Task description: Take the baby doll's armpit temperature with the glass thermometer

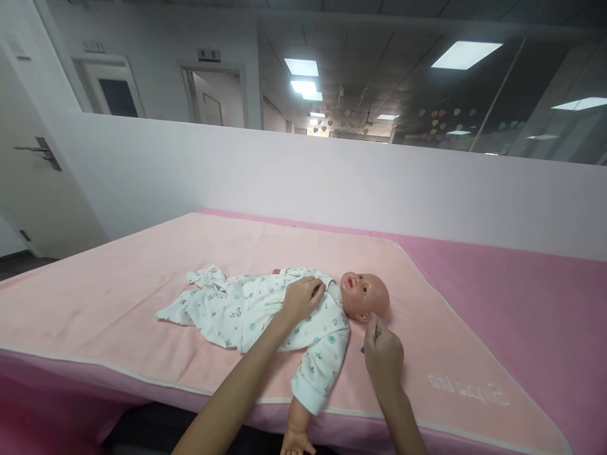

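A baby doll (367,296) lies on its back, head to the right, dressed in a white patterned outfit (265,313). Its near arm (298,422) hangs toward the front edge of the bed. My left hand (301,298) rests on the doll's chest near the collar, its fingers curled in; whether they pinch the cloth is hard to see. Beside the doll's ear, my right hand (384,351) is closed with the fingertips pinched together. What it holds is hidden, though a small blue bit (363,349) shows at its left side.
A peach blanket (142,253) with a pale border and faint lettering covers much of the pink bed surface (521,291). Behind it runs a white half wall (332,177) with glass above. A door (42,164) stands at the left.
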